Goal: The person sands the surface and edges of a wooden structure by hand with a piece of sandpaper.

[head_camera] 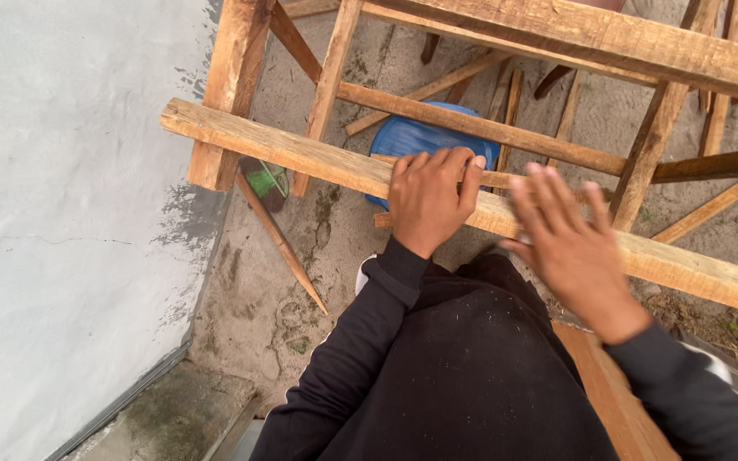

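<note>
Your left hand (430, 198) is clenched over the top of the plank (301, 154), fingers curled across its far edge, pinning it near the middle of its run from the far left to the near right. Your right hand (570, 248) hovers flat just above the same plank, fingers spread and released, grasping nothing — it is blurred, so you cannot tell whether the palm touches the wood.

To do this well, keep the left grip pressing straight down so the plank does not slide along the frame (557, 34), and bring the right palm down flat beside it, well clear of rough edges and splinters.

A blue bucket (424, 137) sits on the ground (258, 299) beyond the plank, partly hidden by the rails and your left hand. A green object (262, 181) lies under the plank at the left — too covered to name. The frame's legs and top are cut off at the picture edge, and your body hides the near board (617, 401).
</note>
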